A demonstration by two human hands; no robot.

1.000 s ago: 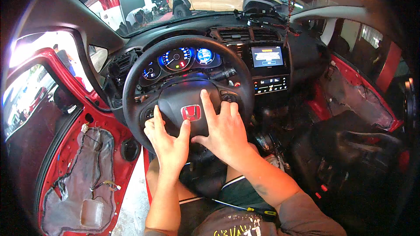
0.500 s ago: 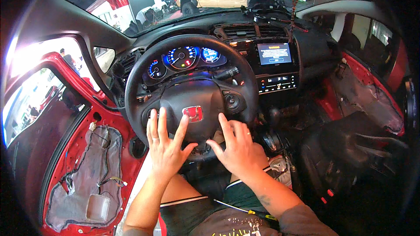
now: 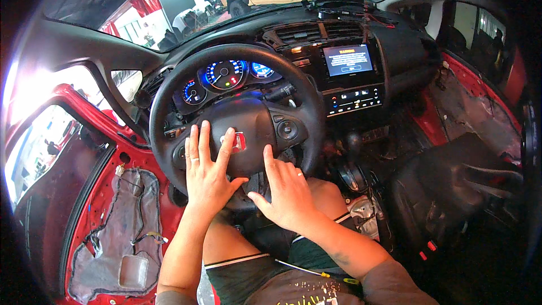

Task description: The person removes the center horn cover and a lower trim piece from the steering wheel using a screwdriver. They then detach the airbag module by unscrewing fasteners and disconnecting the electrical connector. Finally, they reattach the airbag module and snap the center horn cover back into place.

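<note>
Both of my hands rest at the black centre pad (image 3: 244, 114) of a car's steering wheel (image 3: 314, 97). My left hand (image 3: 208, 178) lies on the pad's lower left with its fingers spread, and one fingertip partly covers the red emblem (image 3: 239, 142). To the right of the emblem, my right hand (image 3: 287, 195) has its index finger stretched onto the pad, its thumb out and its other fingers slightly bent. Neither hand holds anything. Lit dials (image 3: 224, 74) show behind the wheel's upper half.
A lit display screen (image 3: 347, 59) sits above a control panel (image 3: 354, 100), with a gear lever (image 3: 353, 140) below. The red door (image 3: 107, 192) stands open at left, its inner panel off. A thin pale rod with a yellow end (image 3: 324, 274) lies on my lap.
The view has shifted, so the wheel and dashboard sit further left and the wheel looks slightly tilted. My hands stay against the pad, fingers still outstretched.
</note>
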